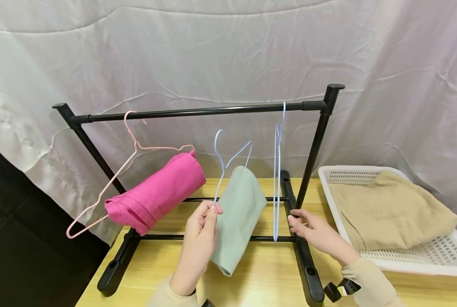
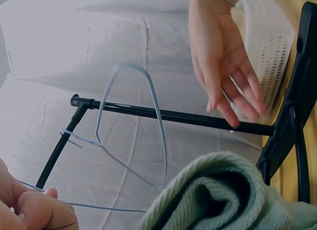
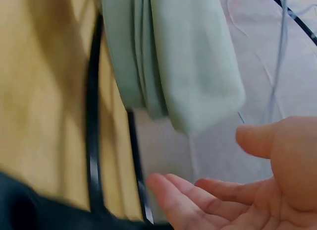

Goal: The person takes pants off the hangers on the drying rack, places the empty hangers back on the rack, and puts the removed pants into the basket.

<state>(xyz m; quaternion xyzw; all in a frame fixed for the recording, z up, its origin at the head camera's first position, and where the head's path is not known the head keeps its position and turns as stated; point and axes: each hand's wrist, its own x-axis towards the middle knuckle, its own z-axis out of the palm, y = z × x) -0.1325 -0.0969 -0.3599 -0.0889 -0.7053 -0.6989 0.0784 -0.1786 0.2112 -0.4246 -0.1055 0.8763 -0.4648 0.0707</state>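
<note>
My left hand [image 1: 199, 238] pinches one side of a light blue wire hanger [image 1: 222, 164], held in front of the black rack with its hook off the bar. Draped over this hanger is a folded pale green cloth [image 1: 237, 213]; the left wrist view shows the cloth [image 2: 218, 190] rolled in layers at its end. To the right, my right hand [image 1: 320, 232] has its fingers extended near the rack's right post, holding nothing. In the right wrist view that hand [image 3: 223, 200] is apart from the cloth [image 3: 198, 56].
The black rack [image 1: 220, 111] stands on a wooden table [image 1: 259, 281]. A pink hanger [image 1: 136, 147] bearing a magenta cloth [image 1: 159, 192] hangs at its left, a bare blue hanger [image 1: 277, 183] at its right. A white basket [image 1: 420, 267] holds tan cloth [image 1: 393, 213].
</note>
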